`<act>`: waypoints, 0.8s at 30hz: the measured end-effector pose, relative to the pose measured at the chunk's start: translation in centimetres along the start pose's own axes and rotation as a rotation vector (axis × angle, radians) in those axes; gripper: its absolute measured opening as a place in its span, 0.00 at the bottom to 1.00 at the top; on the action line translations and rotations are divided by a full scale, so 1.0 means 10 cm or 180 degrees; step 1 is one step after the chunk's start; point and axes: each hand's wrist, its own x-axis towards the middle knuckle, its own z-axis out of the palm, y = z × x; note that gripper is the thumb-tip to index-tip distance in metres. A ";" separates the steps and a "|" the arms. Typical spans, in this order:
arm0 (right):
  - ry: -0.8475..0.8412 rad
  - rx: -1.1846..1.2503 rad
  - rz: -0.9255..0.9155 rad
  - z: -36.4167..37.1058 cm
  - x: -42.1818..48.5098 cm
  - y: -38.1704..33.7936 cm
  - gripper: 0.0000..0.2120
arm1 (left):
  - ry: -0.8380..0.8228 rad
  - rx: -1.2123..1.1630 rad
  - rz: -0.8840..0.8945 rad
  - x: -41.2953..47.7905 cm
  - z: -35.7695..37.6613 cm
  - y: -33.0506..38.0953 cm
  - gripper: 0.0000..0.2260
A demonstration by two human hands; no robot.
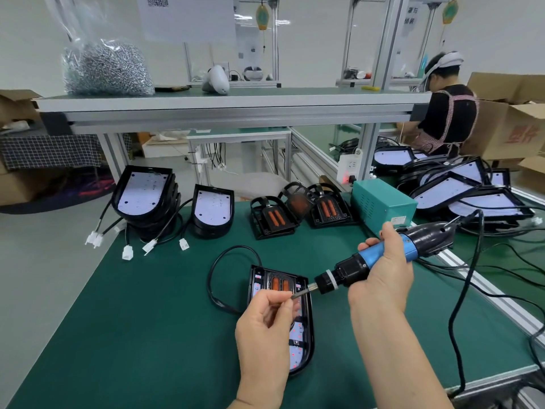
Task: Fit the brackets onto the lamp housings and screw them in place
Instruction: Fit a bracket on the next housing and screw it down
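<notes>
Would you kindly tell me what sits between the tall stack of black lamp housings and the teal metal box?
In the head view, a shorter housing stack and three black brackets with orange strips.

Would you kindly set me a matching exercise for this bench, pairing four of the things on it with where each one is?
Things:
1. bag of screws
2. electric screwdriver
3. green power box
4. stack of lamp housings

Places:
A. held in the right hand
B. on the raised shelf
C. at the green mat's far left
D. just right of the spare brackets

Pairs: 1-B, 2-A, 3-D, 4-C.
</notes>
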 end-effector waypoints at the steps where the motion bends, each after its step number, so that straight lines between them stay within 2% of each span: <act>1: 0.0004 -0.0006 0.0026 0.00 0.01 0.00 0.13 | -0.0021 0.0035 0.0034 0.00 -0.01 0.00 0.08; 4: -0.0018 0.0031 0.0084 0.02 0.03 0.00 0.14 | -0.0145 0.0221 0.0019 0.03 -0.05 0.00 0.08; 8: -0.0113 0.0031 -0.0002 0.10 0.07 -0.01 0.12 | -0.0293 0.0597 0.0025 0.12 -0.17 -0.02 0.16; 12: -0.0300 -0.0027 -0.0195 0.23 0.12 0.01 0.10 | 0.0450 0.1538 0.0684 0.37 -0.40 0.01 0.16; 13: -0.0364 -0.0054 -0.0252 0.28 0.12 0.03 0.09 | 0.0534 0.1821 0.0676 0.47 -0.45 0.02 0.17; 14: -0.0436 -0.0084 -0.0319 0.33 0.12 0.05 0.08 | 0.0429 0.2066 0.0430 0.57 -0.49 0.02 0.21; 16: -0.0604 -0.0139 -0.0441 0.44 0.11 0.14 0.08 | -0.0173 0.2513 -0.0380 0.73 -0.51 -0.03 0.30; 18: -0.0813 -0.0174 -0.0551 0.56 0.08 0.25 0.08 | -0.0694 0.2711 -0.0904 0.80 -0.46 -0.10 0.31; 21: -0.1136 -0.0333 -0.0781 0.69 0.06 0.43 0.08 | -0.0824 0.2114 -0.1150 0.83 -0.38 -0.18 0.27; 24: -0.1359 -0.0500 -0.0899 0.78 0.07 0.57 0.09 | -0.0893 0.1698 -0.1214 0.86 -0.35 -0.24 0.29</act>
